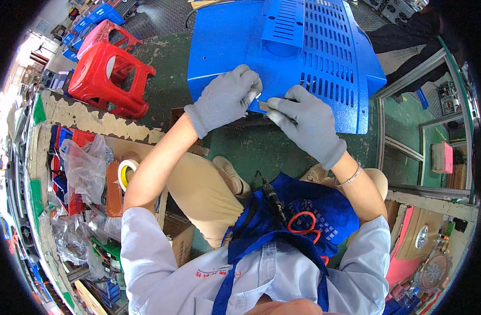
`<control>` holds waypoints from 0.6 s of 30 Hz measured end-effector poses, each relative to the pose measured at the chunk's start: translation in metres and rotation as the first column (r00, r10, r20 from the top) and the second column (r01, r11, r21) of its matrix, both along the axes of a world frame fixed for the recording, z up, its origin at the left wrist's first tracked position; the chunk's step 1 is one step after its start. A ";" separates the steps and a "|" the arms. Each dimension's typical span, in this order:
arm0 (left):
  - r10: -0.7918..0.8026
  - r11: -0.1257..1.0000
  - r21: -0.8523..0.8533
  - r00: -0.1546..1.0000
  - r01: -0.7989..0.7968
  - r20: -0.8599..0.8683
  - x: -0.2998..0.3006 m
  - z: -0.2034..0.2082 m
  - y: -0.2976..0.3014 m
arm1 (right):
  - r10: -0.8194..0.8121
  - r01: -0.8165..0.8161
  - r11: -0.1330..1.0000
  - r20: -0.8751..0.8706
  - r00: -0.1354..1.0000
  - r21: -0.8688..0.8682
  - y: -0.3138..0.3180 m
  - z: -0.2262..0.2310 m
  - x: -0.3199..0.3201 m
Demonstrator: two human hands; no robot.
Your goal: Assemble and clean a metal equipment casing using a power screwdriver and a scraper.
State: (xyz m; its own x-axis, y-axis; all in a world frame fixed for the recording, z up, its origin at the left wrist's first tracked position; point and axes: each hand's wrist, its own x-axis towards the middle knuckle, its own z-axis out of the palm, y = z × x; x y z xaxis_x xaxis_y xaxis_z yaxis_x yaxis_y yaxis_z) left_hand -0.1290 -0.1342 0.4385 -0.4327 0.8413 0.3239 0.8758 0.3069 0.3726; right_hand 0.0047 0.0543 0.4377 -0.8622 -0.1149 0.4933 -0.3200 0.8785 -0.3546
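Observation:
A large blue metal housing (227, 39) with rows of slots and a raised vented cover (282, 23) stands in front of me. At its near edge my left hand (224, 97), in a grey glove, is closed with the fingertips drawn together. Something small and white shows at those fingertips, too small to name. My right hand (309, 121), also gloved in grey, pinches a small flat brown piece (263, 106) between thumb and fingers. That piece lies against the housing's near edge, close to the left fingertips. What is beneath the edge is hidden.
Red plastic stools (101, 76) stand at the left. Nearby, a cluttered bench holds clear plastic bags (85, 168) and a tape roll (128, 170). A slim black tool (273, 199) with an orange coiled line (303, 220) lies over my blue apron. A glass-panelled frame (403, 142) is at right.

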 end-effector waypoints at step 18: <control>0.012 1.000 -0.004 1.000 -0.012 -0.022 -0.003 -0.003 -0.001 | -0.027 0.027 1.000 0.006 1.000 -0.002 0.001 -0.001 -0.010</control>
